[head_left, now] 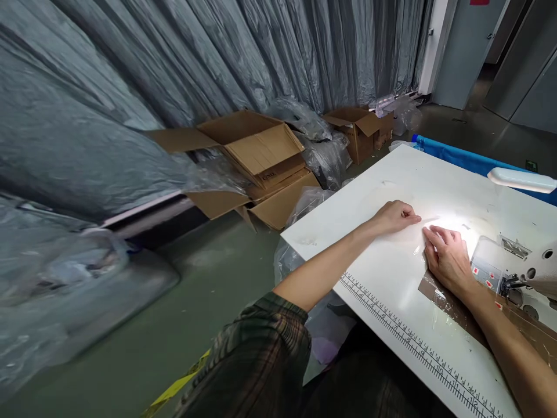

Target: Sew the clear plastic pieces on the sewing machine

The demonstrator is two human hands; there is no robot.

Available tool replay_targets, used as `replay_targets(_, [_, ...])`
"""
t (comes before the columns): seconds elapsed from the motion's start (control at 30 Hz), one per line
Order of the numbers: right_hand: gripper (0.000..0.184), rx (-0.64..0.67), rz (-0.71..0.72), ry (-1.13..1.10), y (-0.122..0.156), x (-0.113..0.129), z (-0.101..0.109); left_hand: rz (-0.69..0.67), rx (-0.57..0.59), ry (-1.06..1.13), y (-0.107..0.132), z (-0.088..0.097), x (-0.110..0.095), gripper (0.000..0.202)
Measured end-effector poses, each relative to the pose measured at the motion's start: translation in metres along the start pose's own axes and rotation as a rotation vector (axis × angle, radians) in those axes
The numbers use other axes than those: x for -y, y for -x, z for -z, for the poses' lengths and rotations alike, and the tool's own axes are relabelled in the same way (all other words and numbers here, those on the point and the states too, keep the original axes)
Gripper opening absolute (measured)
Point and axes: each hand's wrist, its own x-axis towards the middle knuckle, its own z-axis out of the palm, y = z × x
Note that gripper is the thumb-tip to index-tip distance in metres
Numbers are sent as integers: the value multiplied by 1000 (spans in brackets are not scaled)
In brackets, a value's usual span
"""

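Observation:
My left hand (395,217) is closed over the white table, thumb and fingertips pressed together. What it pinches, if anything, is too thin and pale to make out. Close by on the right, my right hand (449,252) rests on the tabletop with bent fingers, their tips bunched near the left fingertips. Faint glints beside it suggest something clear, but its shape is lost in the bright light. Under my right wrist and forearm lies a brown strip (448,302) with shiny, tape-like clear film on it. Right of that hand stands a sewing machine (516,284), its presser foot and metal plate showing.
A printed ruler scale (409,342) runs along the near edge of the white table (374,186). A lamp (522,180) and blue cloth (456,157) are at the right. Open cardboard boxes (265,148) and clear plastic bags (326,154) lie beyond, before a grey curtain (217,58).

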Motion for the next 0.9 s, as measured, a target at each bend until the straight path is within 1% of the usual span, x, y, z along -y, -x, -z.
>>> replay_targets(0.1, [35,-46,-69,-151,1,-3,3,29,-18,90,1,4,-3,32])
replay_targets(0.17, [37,-66,-101,-205,-2,-2,10,51,-30,163,3,7,-6,31])
replay_targets(0.2, [40,-56,-135,-247,-5,0,14,54,-32,190,4,8,-8,31])
replay_targets(0.23, [42,-30,-193,-324,-9,4,18,50,-31,209,6,9,-10,30])
replay_targets(0.3, [52,79,-379,-573,-19,13,24,24,-25,227,7,10,-13,29])
replay_targets(0.37, [64,200,-557,-809,-29,24,26,-6,-15,228,8,10,-14,28])
replay_targets(0.4, [67,233,-604,-869,-34,29,26,-17,-13,220,8,10,-14,28])
replay_targets(0.47, [69,243,-647,-916,-39,36,22,-35,-9,195,7,9,-12,27])
replay_targets(0.53, [70,208,-665,-934,-41,39,18,-57,12,183,6,8,-10,24])
replay_targets(0.6, [72,166,-689,-957,-41,39,15,-78,65,211,5,7,-7,17])
replay_targets(0.63, [72,150,-699,-967,-41,38,15,-86,99,231,5,6,-5,17])
replay_targets(0.73, [72,121,-728,-992,-42,37,15,-92,162,255,4,3,-1,35])
replay_targets(0.9, [68,98,-762,-1022,-43,36,15,-97,160,282,2,-1,5,35])
